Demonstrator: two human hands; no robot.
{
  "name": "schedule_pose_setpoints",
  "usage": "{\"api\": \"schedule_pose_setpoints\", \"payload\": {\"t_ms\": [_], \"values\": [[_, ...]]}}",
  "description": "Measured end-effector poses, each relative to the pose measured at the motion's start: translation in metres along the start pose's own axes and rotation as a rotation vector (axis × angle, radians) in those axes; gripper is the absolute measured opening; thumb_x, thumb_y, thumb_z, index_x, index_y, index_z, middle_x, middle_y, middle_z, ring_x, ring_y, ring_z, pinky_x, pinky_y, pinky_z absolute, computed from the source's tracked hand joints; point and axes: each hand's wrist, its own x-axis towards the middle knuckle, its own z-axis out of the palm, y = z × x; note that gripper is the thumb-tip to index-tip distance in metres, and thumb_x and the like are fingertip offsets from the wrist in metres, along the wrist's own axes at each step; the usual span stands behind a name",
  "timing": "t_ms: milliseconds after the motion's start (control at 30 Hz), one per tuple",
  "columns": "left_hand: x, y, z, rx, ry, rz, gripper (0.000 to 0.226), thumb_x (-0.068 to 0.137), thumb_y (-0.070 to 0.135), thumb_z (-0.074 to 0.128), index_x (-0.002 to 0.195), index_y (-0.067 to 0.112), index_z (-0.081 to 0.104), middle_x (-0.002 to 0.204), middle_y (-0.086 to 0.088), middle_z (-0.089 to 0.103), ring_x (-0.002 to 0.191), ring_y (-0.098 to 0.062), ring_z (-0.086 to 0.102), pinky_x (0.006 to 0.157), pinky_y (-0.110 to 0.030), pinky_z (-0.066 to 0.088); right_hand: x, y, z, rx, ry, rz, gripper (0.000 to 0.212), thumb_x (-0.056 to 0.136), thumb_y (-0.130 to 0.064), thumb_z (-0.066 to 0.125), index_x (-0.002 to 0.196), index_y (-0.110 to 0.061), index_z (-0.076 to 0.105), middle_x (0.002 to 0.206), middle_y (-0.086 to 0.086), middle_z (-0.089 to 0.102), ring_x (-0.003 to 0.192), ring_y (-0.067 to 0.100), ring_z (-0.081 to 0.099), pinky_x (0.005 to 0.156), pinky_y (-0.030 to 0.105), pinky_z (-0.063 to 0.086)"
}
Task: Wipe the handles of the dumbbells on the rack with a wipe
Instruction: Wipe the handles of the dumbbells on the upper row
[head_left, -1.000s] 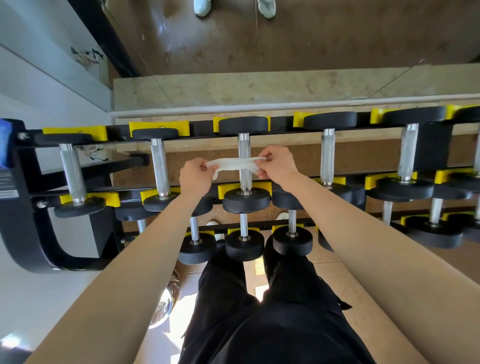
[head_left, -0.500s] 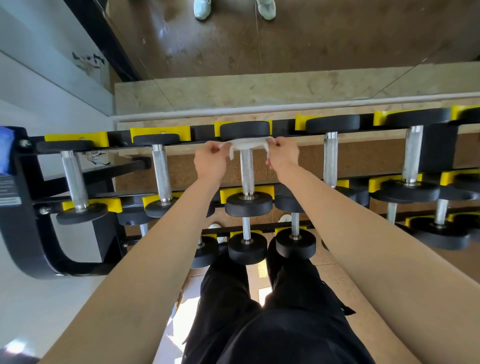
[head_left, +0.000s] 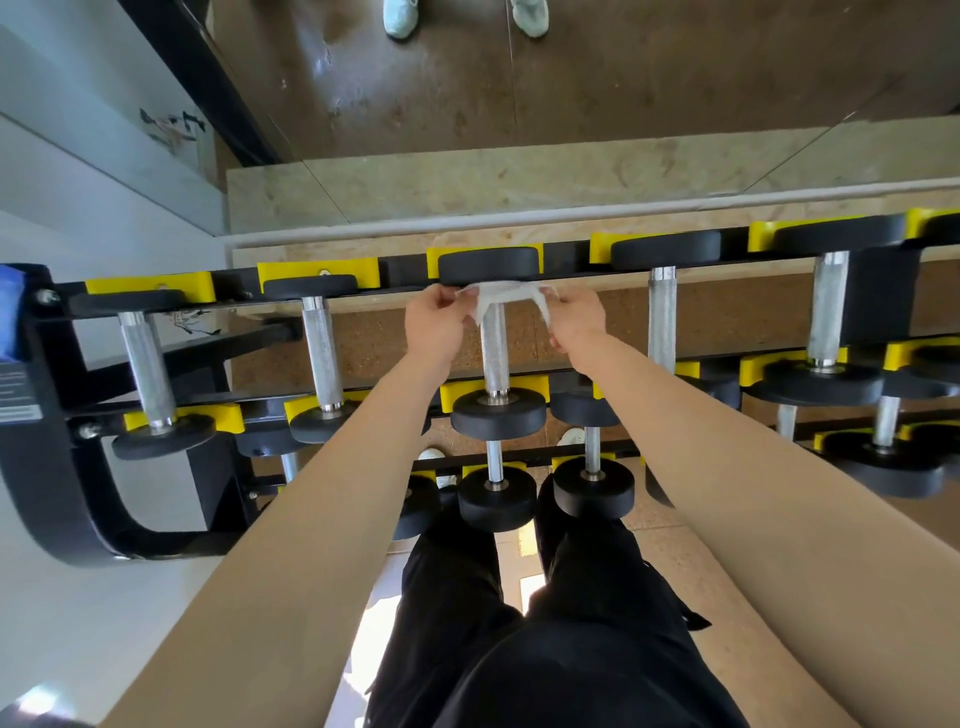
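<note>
We see knurled metal handles (head_left: 322, 353) and matt black heads (head_left: 665, 249). The wipe (head_left: 498, 297) looks like thin fabric; the cradles (head_left: 311, 271) are smooth yellow plastic, the rack (head_left: 52, 493) glossy black.

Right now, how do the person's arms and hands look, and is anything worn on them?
Both arms are bare as far up as the view shows: no sleeves on the left arm or the right arm. The left hand and the right hand have no glove, and no watch or band shows at the wrists.
</note>
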Motion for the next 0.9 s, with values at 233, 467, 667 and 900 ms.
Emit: {"api": "schedule_pose_setpoints", "payload": {"t_ms": [233, 467, 667, 900], "values": [[0.002, -0.033, -0.035, 0.274, 0.063, -0.090, 0.024, 0.095, 0.019, 0.066, 0.074, 0.014, 0.054, 0.086, -0.006, 0.062, 0.087, -0.019, 0.057, 0.083, -0.029, 0.048, -0.014, 0.007, 0.003, -0.246, -0.238, -0.338, 0.037, 0.104, -0.032, 0.049, 0.073, -0.013, 0.058, 0.068, 0.005, 0.055, 0.064, 0.020, 0.053, 0.065, 0.036, 0.046], [-0.007, -0.041, -0.036, 0.453, -0.035, 0.155, 0.025, 0.094, 0.035, 0.070, 0.084, 0.013, 0.063, 0.085, 0.000, 0.067, 0.080, -0.018, 0.061, 0.072, -0.029, 0.047, -0.013, 0.029, -0.013, -0.339, -0.194, -0.315, 0.034, 0.105, -0.033, 0.047, 0.075, -0.021, 0.057, 0.078, 0.003, 0.058, 0.071, 0.019, 0.057, 0.076, 0.038, 0.054], [-0.013, -0.053, -0.042, 0.675, -0.060, 0.230, 0.024, 0.093, 0.037, 0.069, 0.092, 0.014, 0.064, 0.086, 0.001, 0.065, 0.081, -0.019, 0.062, 0.069, -0.027, 0.045, -0.014, 0.041, -0.017, -0.454, -0.226, -0.354, 0.030, 0.104, -0.035, 0.049, 0.080, -0.019, 0.058, 0.078, 0.003, 0.060, 0.072, 0.018, 0.059, 0.069, 0.031, 0.052], [-0.021, -0.067, -0.060, 0.807, 0.026, 0.208, 0.021, 0.092, 0.037, 0.071, 0.091, 0.018, 0.063, 0.089, 0.000, 0.068, 0.088, -0.023, 0.067, 0.074, -0.032, 0.053, -0.034, 0.052, -0.015, -0.647, -0.349, -0.484, 0.039, 0.102, -0.037, 0.053, 0.065, -0.023, 0.053, 0.063, -0.003, 0.049, 0.060, 0.011, 0.048, 0.056, 0.022, 0.033]]}}
